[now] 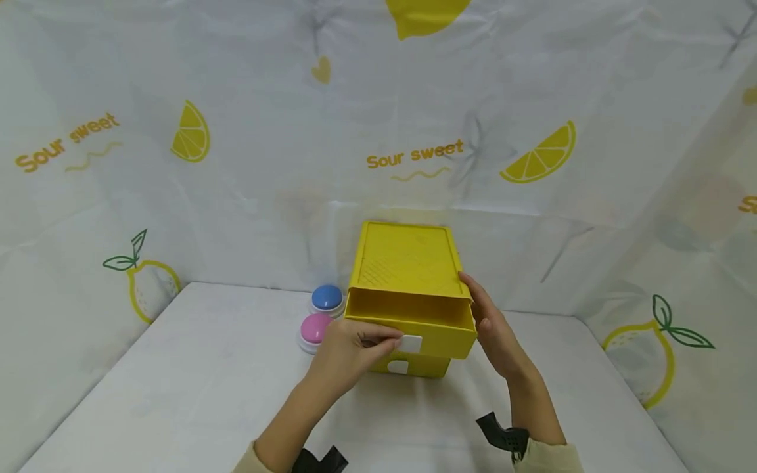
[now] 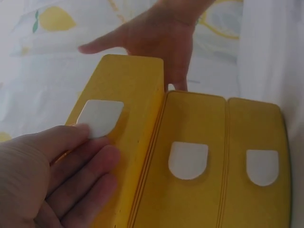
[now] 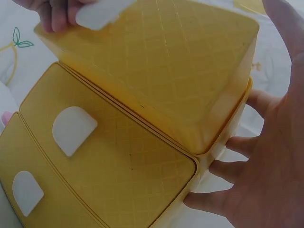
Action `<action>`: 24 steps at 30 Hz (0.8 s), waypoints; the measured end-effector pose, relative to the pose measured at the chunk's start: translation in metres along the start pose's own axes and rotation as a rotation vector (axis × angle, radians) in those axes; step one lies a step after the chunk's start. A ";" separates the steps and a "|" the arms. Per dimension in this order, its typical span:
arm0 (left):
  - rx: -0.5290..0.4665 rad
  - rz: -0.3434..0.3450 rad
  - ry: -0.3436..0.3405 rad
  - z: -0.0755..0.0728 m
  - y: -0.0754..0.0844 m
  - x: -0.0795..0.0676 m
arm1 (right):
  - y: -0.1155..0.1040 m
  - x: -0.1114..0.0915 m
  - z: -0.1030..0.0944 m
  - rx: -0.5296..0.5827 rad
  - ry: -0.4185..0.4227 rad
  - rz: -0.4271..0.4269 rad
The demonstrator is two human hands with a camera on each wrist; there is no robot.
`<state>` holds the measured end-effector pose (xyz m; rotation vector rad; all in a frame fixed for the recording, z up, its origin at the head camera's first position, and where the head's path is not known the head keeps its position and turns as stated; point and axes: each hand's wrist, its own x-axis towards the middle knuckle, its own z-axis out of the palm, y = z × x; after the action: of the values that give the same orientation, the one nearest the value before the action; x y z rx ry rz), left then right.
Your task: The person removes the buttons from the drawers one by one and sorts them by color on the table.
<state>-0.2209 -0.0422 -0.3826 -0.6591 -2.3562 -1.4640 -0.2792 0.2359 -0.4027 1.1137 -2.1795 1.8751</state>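
Observation:
A yellow drawer box (image 1: 408, 256) stands on the table against the back sheet. Its top drawer (image 1: 446, 338) is pulled partway out, and the part of its inside seen in the head view holds nothing visible. My left hand (image 1: 351, 351) pinches the white pull tab (image 2: 105, 118) on that drawer's front between thumb and fingers. On the box's right side, my right hand (image 1: 497, 338) rests with fingers extended, fingertips (image 3: 240, 145) touching the side wall. Two lower drawers, closed, carry a white middle tab (image 2: 188, 160) and a white bottom tab (image 2: 262, 167).
Left of the box sit a blue dome button (image 1: 327, 297) and a pink dome button (image 1: 315, 327), both on white bases. A white table (image 1: 195, 394) spreads around them. Lemon-printed sheeting (image 1: 254, 144) encloses the back and sides.

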 end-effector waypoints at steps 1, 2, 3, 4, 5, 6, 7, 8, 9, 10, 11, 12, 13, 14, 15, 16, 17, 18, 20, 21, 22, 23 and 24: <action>0.011 -0.002 0.004 0.000 -0.001 0.003 | 0.001 0.000 0.000 -0.011 0.001 -0.001; 0.023 -0.003 0.009 0.001 -0.002 0.006 | 0.002 0.000 0.000 -0.017 0.011 0.009; 0.033 -0.004 0.011 0.001 -0.004 0.009 | 0.003 0.000 0.001 -0.024 0.023 0.019; 0.040 -0.003 0.014 0.001 -0.005 0.012 | 0.003 0.000 0.001 -0.032 0.036 0.027; 0.045 -0.004 0.019 0.001 -0.006 0.014 | 0.004 0.000 0.002 -0.039 0.051 0.038; 0.049 -0.003 0.022 0.002 -0.007 0.016 | 0.004 0.000 0.003 -0.048 0.066 0.043; 0.050 -0.005 0.026 0.001 -0.008 0.019 | 0.004 0.001 0.004 -0.061 0.086 0.052; 0.048 -0.008 0.029 0.001 -0.009 0.021 | 0.004 0.002 0.006 -0.082 0.111 0.067; 0.048 -0.008 0.031 0.001 -0.010 0.023 | 0.005 0.003 0.008 -0.113 0.138 0.078; 0.051 -0.009 0.032 0.001 -0.012 0.026 | 0.005 0.004 0.010 -0.152 0.168 0.088; 0.050 -0.012 0.034 0.002 -0.013 0.028 | 0.005 0.006 0.012 -0.191 0.199 0.098; 0.055 -0.011 0.036 0.002 -0.015 0.030 | 0.005 0.007 0.015 -0.238 0.231 0.111; 0.057 -0.012 0.039 0.002 -0.016 0.032 | 0.006 0.008 0.017 -0.283 0.261 0.124; 0.059 -0.013 0.044 0.003 -0.018 0.033 | 0.007 0.010 0.019 -0.321 0.288 0.133; 0.060 -0.013 0.050 0.004 -0.019 0.035 | 0.007 0.011 0.021 -0.350 0.310 0.140; 0.060 -0.014 0.057 0.004 -0.020 0.035 | 0.008 0.012 0.022 -0.373 0.326 0.143; 0.058 -0.014 0.066 0.005 -0.021 0.036 | 0.009 0.012 0.023 -0.391 0.338 0.146; 0.061 -0.007 0.076 0.006 -0.022 0.036 | 0.010 0.013 0.023 -0.415 0.348 0.145; 0.054 -0.001 0.094 0.009 -0.024 0.036 | 0.011 0.013 0.024 -0.446 0.363 0.136; 0.053 0.010 0.106 0.011 -0.024 0.035 | 0.011 0.013 0.024 -0.460 0.368 0.131; 0.043 0.017 0.120 0.012 -0.026 0.034 | 0.011 0.013 0.024 -0.473 0.373 0.124; 0.033 0.025 0.137 0.014 -0.027 0.033 | 0.011 0.013 0.024 -0.484 0.375 0.116; 0.025 0.038 0.156 0.015 -0.029 0.031 | 0.011 0.013 0.024 -0.492 0.374 0.108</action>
<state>-0.2629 -0.0326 -0.3970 -0.5588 -2.2280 -1.4143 -0.2855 0.2088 -0.4119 0.5184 -2.3128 1.3198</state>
